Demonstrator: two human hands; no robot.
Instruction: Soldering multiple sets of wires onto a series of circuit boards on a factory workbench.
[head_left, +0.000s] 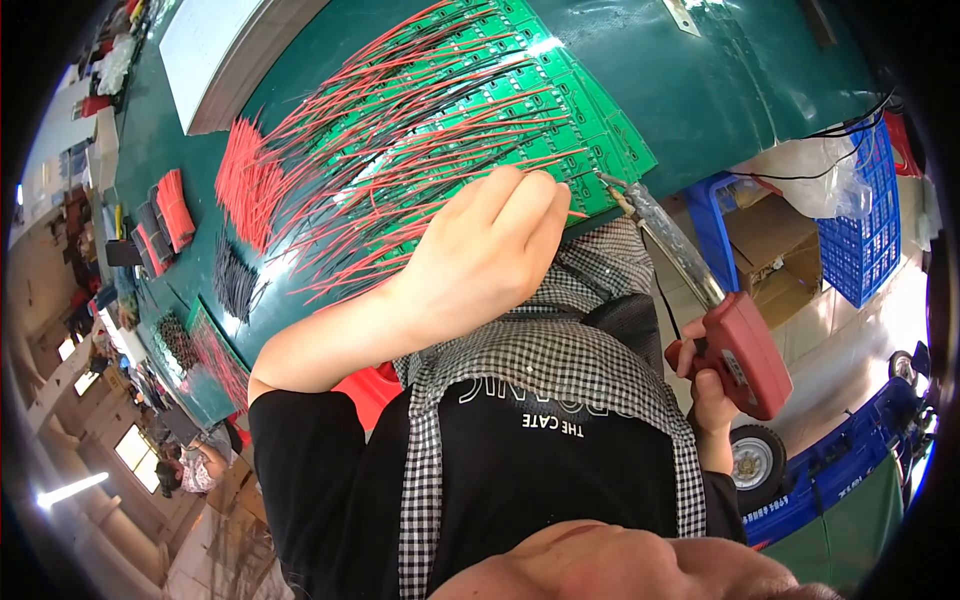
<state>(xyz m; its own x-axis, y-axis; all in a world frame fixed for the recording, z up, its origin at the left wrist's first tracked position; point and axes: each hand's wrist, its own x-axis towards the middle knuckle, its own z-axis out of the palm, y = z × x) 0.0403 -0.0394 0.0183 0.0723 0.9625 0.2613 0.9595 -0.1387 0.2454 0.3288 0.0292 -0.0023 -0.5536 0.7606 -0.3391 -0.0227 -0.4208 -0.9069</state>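
Note:
My left hand [490, 240] is closed over the near edge of the green circuit boards [590, 130]. Its fingertips are mostly hidden, but a red wire [577, 214] pokes out from beneath them, apparently pinched there. In my right hand [708, 385] is a soldering gun [745, 350], gripped by its red pistol handle. The gun's long metal barrel slants up to the left, and its tip lies at the boards' right edge, close to my left fingertips. Many red and black wires [420, 130] fan leftward across the boards.
Loose red wires [240, 175] and black wires [236, 275] lie left on the green table [690, 110]. A white stack [225, 60] stands behind. Wrapped bundles [172, 210] sit farther left. At right are a blue crate [860, 225], a cardboard box [770, 245] and a blue wheeled vehicle [830, 450].

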